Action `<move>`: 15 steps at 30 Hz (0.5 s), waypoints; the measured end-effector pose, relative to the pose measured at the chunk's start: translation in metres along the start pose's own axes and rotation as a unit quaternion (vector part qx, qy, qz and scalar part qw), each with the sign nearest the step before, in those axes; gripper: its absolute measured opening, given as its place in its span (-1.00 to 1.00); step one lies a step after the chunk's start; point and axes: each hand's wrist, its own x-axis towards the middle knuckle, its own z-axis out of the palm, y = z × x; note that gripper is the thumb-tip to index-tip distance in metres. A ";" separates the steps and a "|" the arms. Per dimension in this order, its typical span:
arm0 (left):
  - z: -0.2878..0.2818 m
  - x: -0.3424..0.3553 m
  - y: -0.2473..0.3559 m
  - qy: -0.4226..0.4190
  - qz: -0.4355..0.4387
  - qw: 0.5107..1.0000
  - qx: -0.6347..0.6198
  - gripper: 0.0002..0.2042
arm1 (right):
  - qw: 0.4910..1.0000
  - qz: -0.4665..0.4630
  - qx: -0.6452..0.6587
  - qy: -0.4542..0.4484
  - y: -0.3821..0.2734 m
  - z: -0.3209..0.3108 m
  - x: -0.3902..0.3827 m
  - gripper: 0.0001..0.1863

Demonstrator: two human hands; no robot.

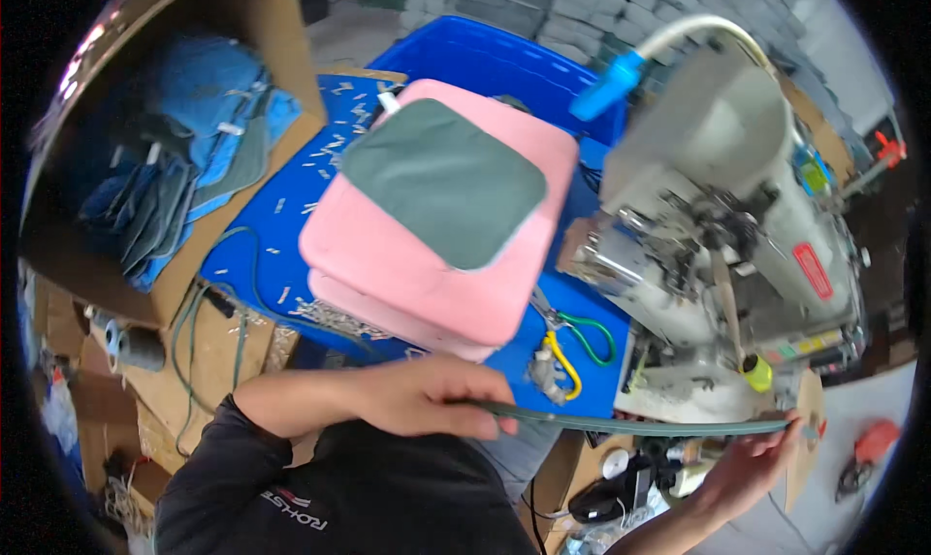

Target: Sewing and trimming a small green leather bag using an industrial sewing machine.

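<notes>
My left hand [432,400] is closed on one end of a long dark green strip [621,424], held level across the near edge of the work table. My right hand [766,453] pinches the strip's other end at the right, by the machine's bed. Above my left hand, a pink padded stack [427,303] carries a dark green rounded-square piece of fabric [441,177]. Scissors with green and yellow handles [562,351] lie between the stack and a grey sewing machine [727,138].
A cardboard box [291,41] holds blue and green pieces [218,128] at the left. Behind the blue worktop [262,196], strewn with scraps, stands a blue crate [485,51]. A thread cone [141,349] and loose cords are at the lower left; grey stacked bundles [553,2] are at the back.
</notes>
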 end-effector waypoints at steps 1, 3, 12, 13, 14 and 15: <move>-0.013 -0.016 0.020 0.047 -0.050 0.998 -0.008 -0.81 | 0.981 0.022 -0.096 -0.169 0.017 -0.025 0.004 -0.70; -0.024 -0.037 0.036 0.166 -0.062 0.984 -0.006 -0.82 | 0.869 -0.052 -0.330 -0.365 0.075 -0.080 0.019 -0.64; -0.030 -0.044 0.038 0.257 0.064 0.964 -0.008 -0.81 | 0.496 -0.146 -0.615 -0.595 0.159 -0.048 -0.043 -0.33; -0.032 -0.044 0.038 0.255 0.069 0.964 -0.011 -0.82 | 0.491 -0.133 -0.616 -0.602 0.161 -0.048 -0.038 -0.34; -0.032 -0.044 0.039 0.256 0.070 0.964 -0.008 -0.82 | 0.504 -0.155 -0.612 -0.590 0.171 -0.062 -0.029 -0.35; -0.033 -0.040 0.039 0.259 0.063 0.964 0.006 -0.82 | 0.497 -0.244 -0.608 -0.569 0.160 -0.052 -0.031 -0.42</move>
